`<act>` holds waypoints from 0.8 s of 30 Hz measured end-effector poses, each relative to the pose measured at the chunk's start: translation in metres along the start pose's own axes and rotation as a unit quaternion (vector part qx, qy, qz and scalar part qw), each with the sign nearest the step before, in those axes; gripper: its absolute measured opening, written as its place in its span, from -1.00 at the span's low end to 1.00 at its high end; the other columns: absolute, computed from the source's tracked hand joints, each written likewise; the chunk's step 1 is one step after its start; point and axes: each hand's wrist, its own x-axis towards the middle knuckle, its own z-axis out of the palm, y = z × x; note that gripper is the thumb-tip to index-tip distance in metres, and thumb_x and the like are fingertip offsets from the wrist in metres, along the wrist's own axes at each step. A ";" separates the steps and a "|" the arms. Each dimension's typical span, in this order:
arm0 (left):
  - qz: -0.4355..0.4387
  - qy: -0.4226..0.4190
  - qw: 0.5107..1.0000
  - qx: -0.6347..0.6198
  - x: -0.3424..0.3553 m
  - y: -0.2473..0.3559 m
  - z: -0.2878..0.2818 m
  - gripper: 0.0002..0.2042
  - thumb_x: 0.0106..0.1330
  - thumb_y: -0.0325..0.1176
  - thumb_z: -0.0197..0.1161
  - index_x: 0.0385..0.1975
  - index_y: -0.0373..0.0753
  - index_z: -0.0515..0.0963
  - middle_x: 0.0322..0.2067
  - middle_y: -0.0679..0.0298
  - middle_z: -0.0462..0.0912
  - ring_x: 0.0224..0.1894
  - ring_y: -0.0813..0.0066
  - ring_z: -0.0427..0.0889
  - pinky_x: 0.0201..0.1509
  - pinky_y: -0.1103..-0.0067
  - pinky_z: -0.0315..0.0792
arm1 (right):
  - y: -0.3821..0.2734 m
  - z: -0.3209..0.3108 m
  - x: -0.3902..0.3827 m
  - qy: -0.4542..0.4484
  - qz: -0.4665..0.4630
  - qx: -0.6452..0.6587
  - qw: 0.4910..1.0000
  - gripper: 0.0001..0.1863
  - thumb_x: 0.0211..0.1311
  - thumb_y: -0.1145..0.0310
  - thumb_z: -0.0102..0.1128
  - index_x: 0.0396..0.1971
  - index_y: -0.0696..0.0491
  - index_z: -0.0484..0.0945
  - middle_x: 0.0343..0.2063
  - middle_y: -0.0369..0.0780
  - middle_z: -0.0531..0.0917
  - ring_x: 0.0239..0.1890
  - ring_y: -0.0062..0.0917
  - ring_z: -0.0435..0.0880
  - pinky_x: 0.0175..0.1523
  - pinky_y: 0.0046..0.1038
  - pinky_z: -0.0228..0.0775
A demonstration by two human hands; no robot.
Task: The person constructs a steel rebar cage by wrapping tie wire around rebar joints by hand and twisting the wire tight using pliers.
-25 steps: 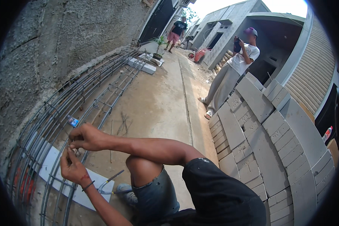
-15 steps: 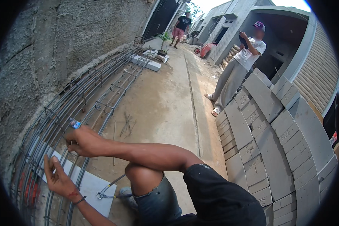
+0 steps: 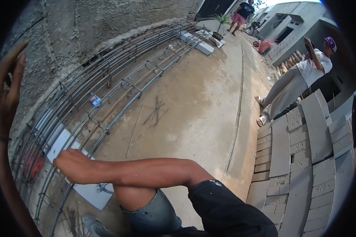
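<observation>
Head view shows the rebar cage (image 3: 140, 93) along the left wall (image 3: 71, 43), stirrups (image 3: 106, 130) already on though how much remains is unclear, the left hand (image 3: 8, 89) raised left of it, fingers extended and apparently empty, the right hand (image 3: 73, 166) at its near end, grip hidden, so I cannot tell its hold.

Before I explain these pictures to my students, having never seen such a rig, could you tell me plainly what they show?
There is no machine: these are a person's bare hands. Every picture comes from a wide fisheye camera on that person's head. The left hand is raised, fingers apart, with nothing visible in it. The right hand is curled over the long grey steel-rod frames; whether it grips anything is hidden. On the concrete ground, a flat white board lies partly under those frames, with thin dark loose wires nearby. Rectangular grey blocks are stacked at the right.
</observation>
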 end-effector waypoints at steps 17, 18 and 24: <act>-0.519 -0.318 0.784 -0.117 -0.316 -0.105 -0.076 -0.76 0.06 -0.32 0.24 -0.33 -0.32 0.65 -0.45 0.05 0.67 -0.36 0.33 0.68 -0.23 0.53 0.49 | 0.025 -0.006 0.037 -0.069 0.254 0.240 0.934 -0.84 0.16 0.43 0.22 -0.34 0.14 0.44 -0.64 -0.23 0.59 -0.56 -0.72 0.53 -0.47 -0.58 0.35; -0.503 -0.325 0.793 -0.110 -0.331 -0.102 -0.068 -0.77 0.06 -0.34 0.23 -0.34 -0.32 0.65 -0.44 0.03 0.66 -0.36 0.30 0.68 -0.22 0.52 0.49 | 0.027 -0.001 0.041 -0.085 0.244 0.220 0.941 -0.86 0.15 0.47 0.19 -0.34 0.15 0.44 -0.62 -0.18 0.60 -0.56 -0.64 0.55 -0.44 -0.52 0.35; -0.491 -0.339 0.794 -0.118 -0.357 -0.103 0.006 -0.80 0.09 -0.36 0.23 -0.32 -0.27 0.65 -0.38 0.05 0.67 -0.32 0.29 0.66 -0.16 0.50 0.49 | 0.040 0.028 0.073 -0.227 0.169 -0.093 0.955 -0.83 0.15 0.45 0.15 -0.29 0.16 0.42 -0.57 -0.11 0.60 -0.49 -0.32 0.62 -0.37 -0.33 0.36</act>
